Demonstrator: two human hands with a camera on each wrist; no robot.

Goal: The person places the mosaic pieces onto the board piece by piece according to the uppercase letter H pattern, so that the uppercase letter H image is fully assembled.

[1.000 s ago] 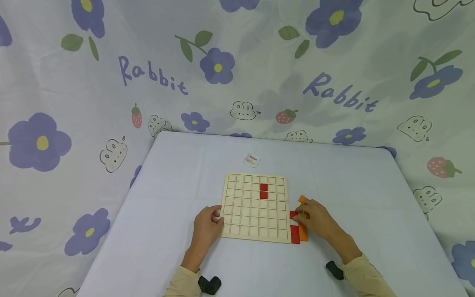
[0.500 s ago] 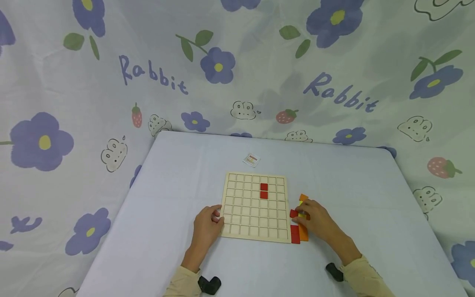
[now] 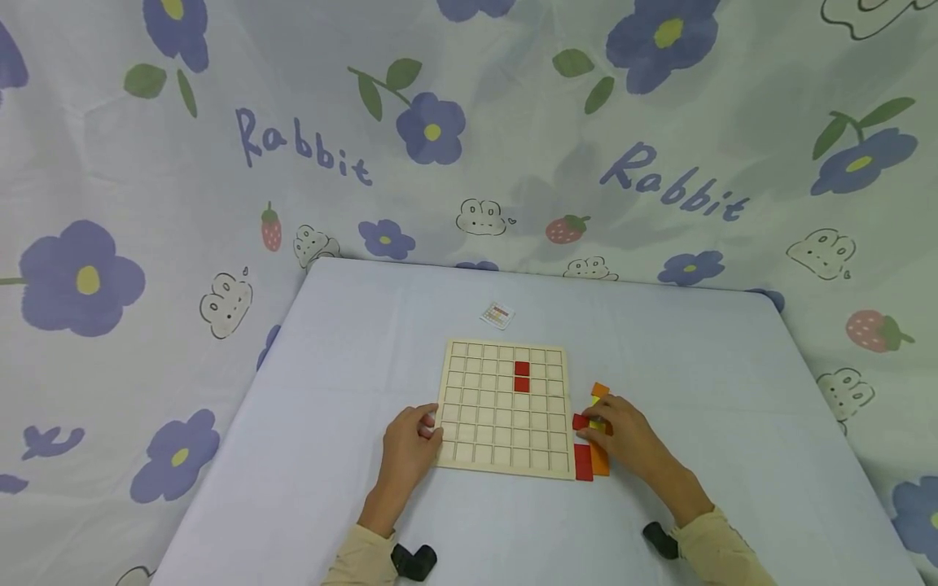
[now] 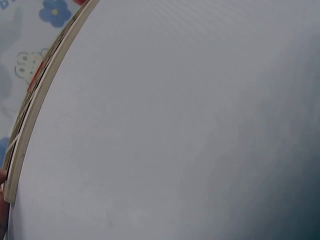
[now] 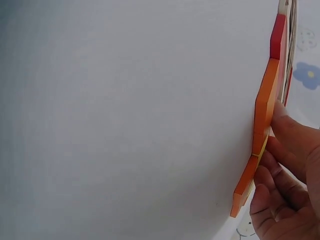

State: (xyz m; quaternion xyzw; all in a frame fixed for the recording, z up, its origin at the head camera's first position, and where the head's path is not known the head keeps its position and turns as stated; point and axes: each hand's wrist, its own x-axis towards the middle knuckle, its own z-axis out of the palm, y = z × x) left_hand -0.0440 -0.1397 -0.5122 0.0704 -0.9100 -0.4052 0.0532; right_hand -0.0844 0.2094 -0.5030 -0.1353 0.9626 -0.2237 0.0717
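A pale wooden grid board [image 3: 487, 415] lies on the table with two red squares [image 3: 522, 377] in its upper right part. My left hand [image 3: 409, 448] holds the board's left edge; the left wrist view catches only fingertips [image 4: 3, 176] at the board's corner. Beside the board's right edge, my right hand [image 3: 621, 431] pinches a small red tile [image 3: 579, 422] between thumb and fingers. Orange tiles [image 3: 599, 462] and a yellow tile [image 3: 595, 400] lie partly under that hand. Another red tile [image 3: 583, 462] rests against the board's lower right edge.
Behind the board lies a small printed card [image 3: 498, 315] with a coloured pattern. White cloth covers the table [image 3: 352, 342]. A flower-printed curtain [image 3: 469, 146] rises behind it. Black wrist-worn pieces [image 3: 414, 562] sit at both sleeves.
The small red tile under my right fingers has shifted and turned slightly, and the orange tile at the top has moved a little away. My left hand and the board stay put.
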